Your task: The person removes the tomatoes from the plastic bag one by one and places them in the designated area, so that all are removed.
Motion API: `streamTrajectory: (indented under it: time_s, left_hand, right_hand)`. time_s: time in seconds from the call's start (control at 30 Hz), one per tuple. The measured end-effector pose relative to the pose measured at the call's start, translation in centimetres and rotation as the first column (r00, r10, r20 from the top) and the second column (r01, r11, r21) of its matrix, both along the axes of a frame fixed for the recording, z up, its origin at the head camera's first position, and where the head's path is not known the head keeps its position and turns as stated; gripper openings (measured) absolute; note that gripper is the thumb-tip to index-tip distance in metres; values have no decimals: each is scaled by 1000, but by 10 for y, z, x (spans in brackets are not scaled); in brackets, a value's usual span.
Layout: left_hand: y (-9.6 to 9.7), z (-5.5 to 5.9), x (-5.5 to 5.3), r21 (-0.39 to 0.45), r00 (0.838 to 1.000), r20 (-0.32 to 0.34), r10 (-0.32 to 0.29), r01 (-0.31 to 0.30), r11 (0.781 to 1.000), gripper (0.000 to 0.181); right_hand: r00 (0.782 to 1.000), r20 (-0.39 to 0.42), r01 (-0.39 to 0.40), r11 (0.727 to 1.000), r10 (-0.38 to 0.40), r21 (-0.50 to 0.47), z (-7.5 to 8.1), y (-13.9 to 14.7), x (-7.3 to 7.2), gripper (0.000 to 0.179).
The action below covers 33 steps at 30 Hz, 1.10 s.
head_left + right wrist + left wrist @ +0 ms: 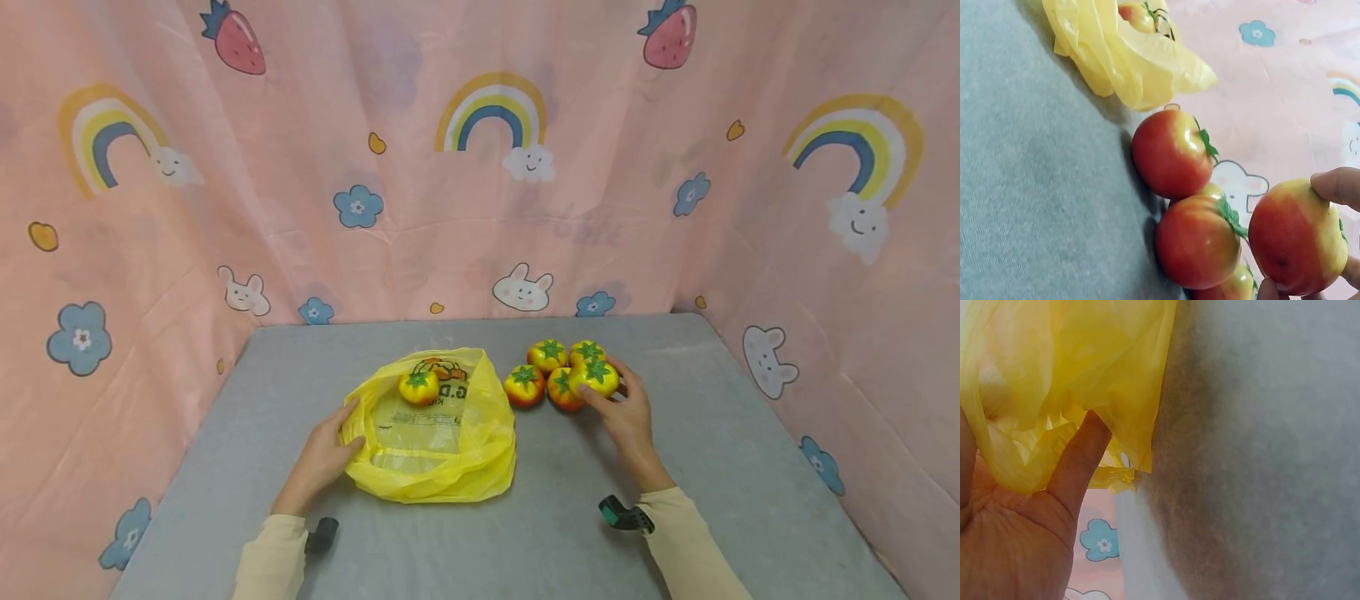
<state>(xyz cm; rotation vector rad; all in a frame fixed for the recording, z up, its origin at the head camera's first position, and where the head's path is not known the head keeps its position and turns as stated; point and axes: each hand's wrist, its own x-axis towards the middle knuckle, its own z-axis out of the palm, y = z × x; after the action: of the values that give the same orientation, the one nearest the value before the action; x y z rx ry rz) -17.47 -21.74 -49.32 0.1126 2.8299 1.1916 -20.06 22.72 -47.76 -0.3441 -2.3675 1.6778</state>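
A yellow plastic bag lies with its mouth spread on the table, and one red-yellow tomato is inside it. My left hand holds the bag's left rim, its thumb against the plastic; the other fingers are partly hidden. My right hand grips a tomato between thumb and fingertips, above the group to the bag's right. Several tomatoes with green leafy tops sit there close together, among them a front left tomato beside the bag and a back tomato.
The grey table runs back to a pink curtain printed with rainbows, flowers and rabbits, which also closes in both sides. A dark strap device is on the right wrist, and another dark device on the left.
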Motion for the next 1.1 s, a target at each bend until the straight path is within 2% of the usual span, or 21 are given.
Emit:
streamTrajectory:
  time_s: [0.23, 0.57, 0.9, 1.1]
  left_hand:
    - [-1, -1, 0, 4, 1000, 2, 5, -5, 1000, 67]
    - [-1, -1, 0, -7, 1000, 7, 4, -4, 1000, 68]
    - [-1, 1, 1, -7, 1000, 16, 5, -5, 1000, 67]
    - [0, 1, 1, -8, 1000, 11, 3, -3, 1000, 67]
  right_hand:
    - [999, -20, 40, 998, -40, 40, -5, 6, -1, 69]
    - [997, -40, 74, 997, -72, 33, -6, 15, -2, 69]
    - [995, -9, 98, 994, -98, 40, -7, 24, -5, 71]
    - [994, 25, 105, 992, -107, 66, -13, 29, -9, 73]
